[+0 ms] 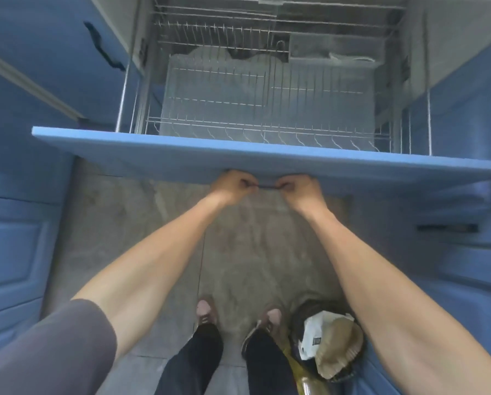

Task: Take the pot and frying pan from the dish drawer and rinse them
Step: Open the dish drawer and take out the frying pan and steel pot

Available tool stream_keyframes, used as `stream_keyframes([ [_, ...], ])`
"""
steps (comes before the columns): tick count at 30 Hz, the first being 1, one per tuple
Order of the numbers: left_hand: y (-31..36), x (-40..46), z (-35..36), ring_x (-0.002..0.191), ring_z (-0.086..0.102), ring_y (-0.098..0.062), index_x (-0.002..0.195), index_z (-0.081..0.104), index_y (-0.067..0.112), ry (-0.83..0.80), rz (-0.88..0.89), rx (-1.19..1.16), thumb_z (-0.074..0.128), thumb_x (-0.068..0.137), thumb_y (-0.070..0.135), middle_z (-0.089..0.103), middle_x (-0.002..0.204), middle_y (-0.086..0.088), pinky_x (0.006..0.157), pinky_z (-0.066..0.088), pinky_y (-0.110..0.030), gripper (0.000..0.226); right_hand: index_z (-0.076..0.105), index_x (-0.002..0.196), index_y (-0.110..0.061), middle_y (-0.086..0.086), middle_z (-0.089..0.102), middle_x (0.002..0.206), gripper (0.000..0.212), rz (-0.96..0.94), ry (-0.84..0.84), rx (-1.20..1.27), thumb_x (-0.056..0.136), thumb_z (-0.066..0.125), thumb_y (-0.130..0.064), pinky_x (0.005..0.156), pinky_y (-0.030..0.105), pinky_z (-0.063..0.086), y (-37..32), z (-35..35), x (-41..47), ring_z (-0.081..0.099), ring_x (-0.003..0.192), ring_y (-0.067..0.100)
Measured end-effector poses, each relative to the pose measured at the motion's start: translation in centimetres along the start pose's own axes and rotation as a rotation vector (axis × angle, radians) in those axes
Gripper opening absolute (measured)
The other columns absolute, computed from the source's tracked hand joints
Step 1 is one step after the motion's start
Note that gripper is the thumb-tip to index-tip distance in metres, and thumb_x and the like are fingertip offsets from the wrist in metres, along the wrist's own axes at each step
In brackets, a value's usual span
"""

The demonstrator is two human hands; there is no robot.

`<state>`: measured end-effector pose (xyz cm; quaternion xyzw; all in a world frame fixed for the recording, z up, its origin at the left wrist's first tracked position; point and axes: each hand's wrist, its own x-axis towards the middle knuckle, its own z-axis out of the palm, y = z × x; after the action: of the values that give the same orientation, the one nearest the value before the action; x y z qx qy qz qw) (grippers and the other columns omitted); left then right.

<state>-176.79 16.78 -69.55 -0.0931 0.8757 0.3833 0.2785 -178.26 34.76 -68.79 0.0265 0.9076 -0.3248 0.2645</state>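
Blue drawer front (238,158); both hands (234,185) grip handle (268,187).

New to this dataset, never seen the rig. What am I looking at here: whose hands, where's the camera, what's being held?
There is one picture, from a wide-angle camera worn on a person's head, looking down. No robot: the two bare arms belong to the wearer. The left hand and right hand both grip the dark handle on the blue front of a pulled-out dish drawer. Inside are wire racks over a grey tray; no pot or pan is plainly visible. Below are the person's feet on the floor and a bin holding rubbish.
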Motion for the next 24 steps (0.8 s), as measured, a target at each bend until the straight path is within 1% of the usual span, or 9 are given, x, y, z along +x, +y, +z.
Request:
stream_keyframes([
  [3,0.9,2.2,-1.2,0.094,0.065,-0.023,0.093,0.072,0.019,0.040,-0.009,-0.047,0.069,0.082,0.024,0.065,0.082,0.001,0.063,0.038,-0.022,0.013,0.075,0.098,-0.021,0.002,0.074,0.104,0.027,0.019,-0.035,0.022,0.081,0.056,-0.012,0.085,0.021,0.047,-1.5,-1.7,2.3,0.065,0.101,0.018],
  [6,1.7,5.3,-2.3,0.091,0.065,-0.016,0.092,0.070,0.019,0.091,0.005,-0.077,0.068,0.082,0.027,0.066,0.084,0.007,0.061,0.038,-0.012,0.013,0.074,0.099,-0.019,0.005,0.075,0.096,0.024,0.026,0.006,0.057,0.076,0.067,-0.015,0.077,0.021,0.046,-2.2,-2.7,5.5,0.067,0.095,0.019],
  [7,1.9,6.4,-2.7,0.091,0.064,-0.015,0.093,0.069,0.020,0.104,0.015,-0.081,0.067,0.083,0.028,0.068,0.087,0.007,0.066,0.041,-0.014,0.013,0.073,0.098,-0.020,0.006,0.075,0.094,0.023,0.018,0.048,0.056,0.076,0.066,-0.014,0.078,0.024,0.048,-2.6,-2.8,6.6,0.068,0.094,0.020],
  [9,2.4,8.4,-3.5,0.089,0.064,-0.015,0.095,0.066,0.026,0.157,0.012,-0.076,0.063,0.085,0.034,0.071,0.093,0.005,0.074,0.046,-0.026,0.012,0.072,0.097,-0.021,0.005,0.075,0.091,0.024,0.010,0.115,0.036,0.076,0.064,-0.013,0.081,0.029,0.050,-3.2,-3.0,9.2,0.068,0.092,0.022],
  [12,3.4,12.1,-4.8,0.087,0.063,-0.016,0.096,0.063,0.025,0.183,0.069,-0.050,0.058,0.089,0.033,0.071,0.093,0.003,0.071,0.043,-0.027,0.012,0.070,0.095,-0.020,0.004,0.072,0.090,0.023,0.007,0.220,0.076,0.075,0.064,-0.012,0.074,0.026,0.044,-4.1,-3.6,12.4,0.065,0.088,0.022],
  [14,4.0,14.3,-6.1,0.087,0.064,-0.018,0.096,0.062,0.024,0.202,0.102,-0.062,0.057,0.089,0.033,0.070,0.092,0.003,0.075,0.047,-0.031,0.012,0.070,0.093,-0.017,0.006,0.069,0.084,0.021,-0.028,0.253,0.097,0.074,0.066,-0.010,0.070,0.025,0.039,-5.1,-4.5,15.0,0.064,0.084,0.024],
  [16,4.5,15.9,-7.5,0.088,0.064,-0.020,0.097,0.062,0.024,0.191,0.117,-0.032,0.057,0.090,0.034,0.070,0.092,0.003,0.075,0.048,-0.031,0.014,0.070,0.093,-0.017,0.005,0.067,0.080,0.020,-0.029,0.219,0.056,0.074,0.066,-0.010,0.069,0.027,0.040,-6.0,-5.5,16.7,0.064,0.083,0.026],
  [20,5.3,19.7,-10.5,0.089,0.066,-0.021,0.101,0.062,0.024,0.128,0.131,0.051,0.057,0.090,0.036,0.071,0.096,0.001,0.076,0.051,-0.035,0.017,0.069,0.099,-0.018,0.005,0.068,0.085,0.021,-0.029,0.165,0.025,0.078,0.066,-0.015,0.071,0.027,0.040,-7.5,-8.0,20.3,0.064,0.086,0.025],
  [24,6.4,22.3,-11.9,0.095,0.066,-0.025,0.103,0.063,0.021,0.182,0.157,0.080,0.055,0.091,0.031,0.072,0.101,-0.002,0.076,0.049,-0.035,0.018,0.067,0.103,-0.018,0.007,0.070,0.087,0.023,-0.060,0.149,0.031,0.080,0.066,-0.020,0.073,0.028,0.040,-8.3,-8.9,23.2,0.066,0.086,0.024],
])
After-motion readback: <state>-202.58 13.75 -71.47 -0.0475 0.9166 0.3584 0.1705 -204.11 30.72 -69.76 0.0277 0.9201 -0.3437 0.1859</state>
